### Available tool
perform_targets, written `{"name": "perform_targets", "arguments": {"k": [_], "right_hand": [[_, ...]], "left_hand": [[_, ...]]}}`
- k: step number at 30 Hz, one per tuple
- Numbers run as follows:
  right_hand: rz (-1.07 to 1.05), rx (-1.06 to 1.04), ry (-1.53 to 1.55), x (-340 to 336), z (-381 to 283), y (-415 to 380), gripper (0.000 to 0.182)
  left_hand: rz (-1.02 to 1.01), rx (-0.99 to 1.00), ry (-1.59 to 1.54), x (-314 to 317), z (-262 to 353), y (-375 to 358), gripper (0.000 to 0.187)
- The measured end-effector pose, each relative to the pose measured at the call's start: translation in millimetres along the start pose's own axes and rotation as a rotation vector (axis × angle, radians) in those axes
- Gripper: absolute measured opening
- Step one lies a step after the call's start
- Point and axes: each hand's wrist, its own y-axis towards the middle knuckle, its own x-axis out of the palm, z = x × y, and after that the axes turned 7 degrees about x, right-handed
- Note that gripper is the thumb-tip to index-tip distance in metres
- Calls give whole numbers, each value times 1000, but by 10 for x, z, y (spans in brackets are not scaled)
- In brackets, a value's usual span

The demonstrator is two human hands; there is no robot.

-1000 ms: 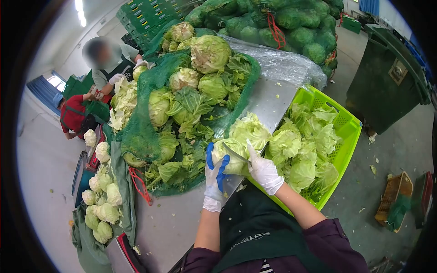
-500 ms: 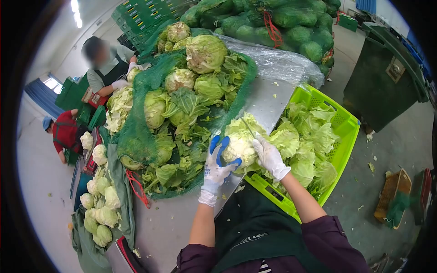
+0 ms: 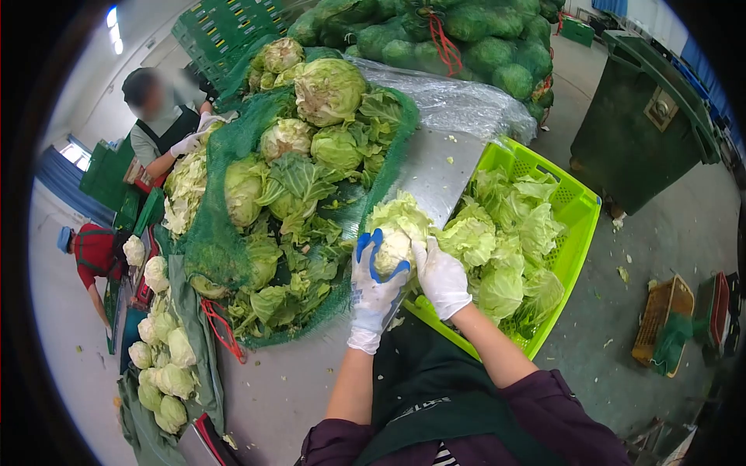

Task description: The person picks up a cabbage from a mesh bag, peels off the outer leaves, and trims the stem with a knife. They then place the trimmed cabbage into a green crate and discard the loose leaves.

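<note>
A pale cabbage head (image 3: pixel 398 250) with loose light-green leaves at its top sits at the metal table's edge in front of me. My left hand (image 3: pixel 376 283), in a white glove with blue fingertips, grips it from the left and below. Against its right side presses my right hand (image 3: pixel 443 281), in a white glove, fingers closed. A thin knife blade showed from this hand half a second ago; now the blade is hidden. Just right of the hands stands a lime-green crate (image 3: pixel 579 233) holding loose cabbage leaves (image 3: pixel 505 272).
A green net sack (image 3: pixel 214 233) of cabbages (image 3: pixel 330 92) lies open on the table (image 3: pixel 447 167). Trimmed heads (image 3: pixel 172 380) are piled at left, with two co-workers (image 3: pixel 167 124) beyond. Full sacks (image 3: pixel 466 46) stack behind; a dark-green bin (image 3: pixel 637 124) and baskets (image 3: pixel 660 326) stand right.
My right hand has turned and shifted lower along the cabbage, and the knife blade has gone out of sight. The left hand keeps its grip. The whole view has swung slightly.
</note>
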Motion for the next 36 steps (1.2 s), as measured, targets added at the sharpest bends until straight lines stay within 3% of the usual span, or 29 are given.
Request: {"name": "perform_targets", "arguments": {"k": [2, 4, 5, 6, 8, 12, 14, 15, 16, 18, 19, 20, 22, 23, 26, 28, 30, 31, 32, 34, 35, 36], "right_hand": [[-21, 41, 11, -16, -9, 62, 48], [59, -51, 155, 18, 215, 299, 51], [-224, 348, 417, -25, 337, 555, 57], [-340, 372, 428, 45, 493, 670, 64], [-303, 268, 482, 110, 483, 636, 56], [-255, 290, 634, 66, 306, 276, 42], [70, 59, 629, 184, 316, 125, 31], [176, -55, 636, 164, 222, 27, 26], [172, -52, 637, 73, 200, -13, 26], [85, 21, 379, -196, 83, -44, 24], [196, 85, 358, 80, 371, 196, 24], [180, 127, 361, -12, 502, 367, 26], [280, 112, 26, 103, 904, 572, 34], [287, 108, 31, -90, 713, 510, 34], [93, -236, -31, -318, 356, 26, 63], [-10, -358, -172, -201, 296, -194, 61], [8, -390, -212, -65, 337, -231, 60], [24, -426, -251, 17, 360, -221, 59], [25, -427, -249, 57, 405, -166, 59], [-36, -150, -160, 90, 645, 32, 56], [33, -92, -195, 251, 955, 226, 49], [-49, 1, -234, 142, 999, 278, 48]], "left_hand": [[-1, -9, 0, 3, 30, -6, 66], [0, -10, -2, -1, 68, -64, 67], [-5, 34, 2, -17, 87, -155, 67], [-15, 85, 10, -48, 88, -231, 66], [-3, 94, -55, -85, 57, -296, 66], [-38, -106, -297, -192, 92, -387, 72], [123, -582, -1004, -256, 507, -227, 81], [90, -426, -577, -159, 308, -252, 85], [90, -430, -574, -106, 142, -316, 85], [92, -241, -294, -80, -49, -348, 86], [129, -334, -567, -128, -139, -347, 87], [131, -340, -564, -159, -86, -360, 87], [159, -440, -854, -245, 47, -286, 86], [171, -364, -745, -221, -42, -254, 84], [154, -381, -614, -134, 27, -264, 85], [102, -355, -560, -78, 17, -280, 91], [34, -162, -65, -37, 55, -287, 89], [42, -146, -61, -22, 44, -298, 88], [42, -144, -59, 4, 54, -304, 88], [188, -189, -339, 45, 82, -345, 84], [192, -209, -349, 18, 67, -375, 82], [198, -195, -349, -19, 23, -373, 82]]}}
